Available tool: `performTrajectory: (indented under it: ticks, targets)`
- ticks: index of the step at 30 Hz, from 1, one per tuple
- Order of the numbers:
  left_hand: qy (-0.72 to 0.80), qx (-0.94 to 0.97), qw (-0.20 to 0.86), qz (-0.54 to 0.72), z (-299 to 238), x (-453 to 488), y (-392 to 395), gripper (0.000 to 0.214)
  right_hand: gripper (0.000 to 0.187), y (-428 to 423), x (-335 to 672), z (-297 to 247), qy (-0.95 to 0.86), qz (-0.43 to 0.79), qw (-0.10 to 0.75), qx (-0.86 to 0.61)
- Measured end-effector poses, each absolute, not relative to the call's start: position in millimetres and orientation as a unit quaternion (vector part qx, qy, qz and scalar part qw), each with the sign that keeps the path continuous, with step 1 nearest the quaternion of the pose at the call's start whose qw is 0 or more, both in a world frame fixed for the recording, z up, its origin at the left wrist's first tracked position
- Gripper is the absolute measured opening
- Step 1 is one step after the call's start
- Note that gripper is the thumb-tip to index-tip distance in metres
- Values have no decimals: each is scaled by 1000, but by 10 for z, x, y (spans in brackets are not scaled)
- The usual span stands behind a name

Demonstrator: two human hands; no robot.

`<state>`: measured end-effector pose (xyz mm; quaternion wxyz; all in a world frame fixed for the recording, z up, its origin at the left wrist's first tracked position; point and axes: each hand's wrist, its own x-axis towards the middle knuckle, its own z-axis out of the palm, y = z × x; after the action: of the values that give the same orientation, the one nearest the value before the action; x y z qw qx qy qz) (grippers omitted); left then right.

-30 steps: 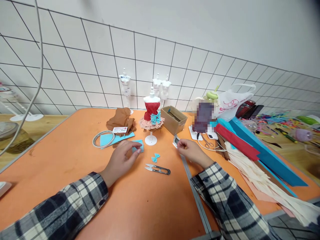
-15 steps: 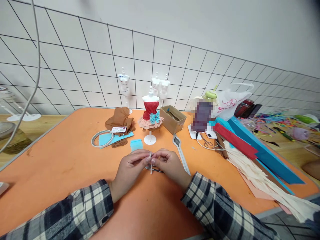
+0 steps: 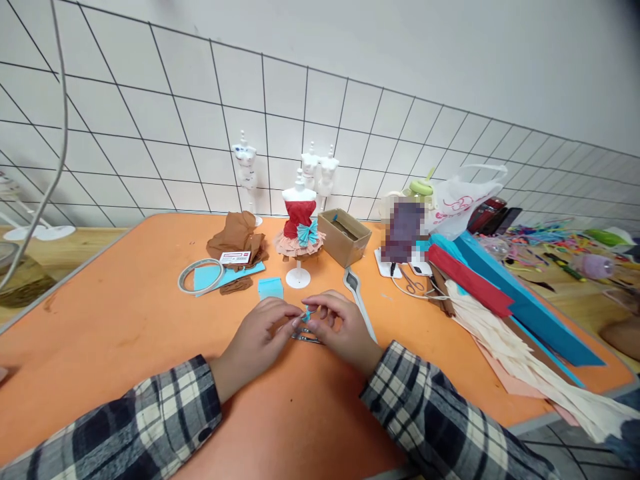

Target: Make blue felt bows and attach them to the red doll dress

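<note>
My left hand (image 3: pixel 263 330) and my right hand (image 3: pixel 343 327) meet over the table's middle, fingertips pinched. Between them is a small blue folded piece (image 3: pixel 307 316), perhaps crepe paper, mostly covered by the fingers. Just below it a slim metal tool (image 3: pixel 306 338) lies on the table, its kind unclear. Behind my hands is a blue paper square (image 3: pixel 271 289). Further back stands a mini dress form (image 3: pixel 300 210) in a red bodice and peach ruffled skirt, with a blue pleated fan (image 3: pixel 307 233) at its waist.
On the left are brown crepe paper (image 3: pixel 233 233) and a tape roll (image 3: pixel 201 276). A cardboard box (image 3: pixel 344 240) sits behind, beside a white strap-like strip (image 3: pixel 357 293). To the right lie scissors (image 3: pixel 414 283), a red paper roll (image 3: pixel 470 280) and cream strips (image 3: pixel 505 340).
A whitish strip hanging from my fingertips no longer shows; a small blue piece now shows between them. My right fingers have shifted and spread slightly. The view has moved a little.
</note>
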<state>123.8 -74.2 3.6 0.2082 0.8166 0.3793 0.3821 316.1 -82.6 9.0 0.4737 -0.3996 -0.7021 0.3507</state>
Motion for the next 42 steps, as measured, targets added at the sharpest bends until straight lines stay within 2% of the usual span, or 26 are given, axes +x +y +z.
performTrajectory:
  ticks: [4,6,9,12,15,21,25,28,30,33,38,42]
  targets:
    - [373,833,170,373,8,1225,-738,16,29,-798,3239,171,-783,204,431,-399]
    - [379,829,170,375,7,1218,-737,17,24,-704,3412,218,-785,126,398,-458]
    - [400,812,186,381,5,1208,-725,19,22,-523,3826,257,-716,10,237,-656]
    - [417,797,196,390,-9,1200,-709,20,28,-386,4235,212,-654,27,75,-753]
    - [405,797,198,402,-16,1201,-706,19,34,-320,4466,120,-633,55,13,-772]
    - [325,838,186,396,17,1218,-752,16,17,-308,4553,41,-634,60,2,-771]
    - [241,879,170,375,51,1260,-828,21,17,-347,4407,42,-662,52,19,-747]
    - [162,906,139,367,65,1310,-896,21,17,-336,4063,21,-717,52,72,-692]
    - [120,920,115,354,64,1337,-930,20,12,-293,3758,-9,-772,83,166,-607]
    - [96,930,94,343,55,1348,-950,20,13,-192,3340,-58,-814,88,229,-526]
    - [100,926,90,352,36,1324,-936,19,23,-63,3059,-105,-831,94,226,-500]
    - [94,925,98,354,20,1323,-924,17,18,-59,3094,-122,-811,86,226,-533]
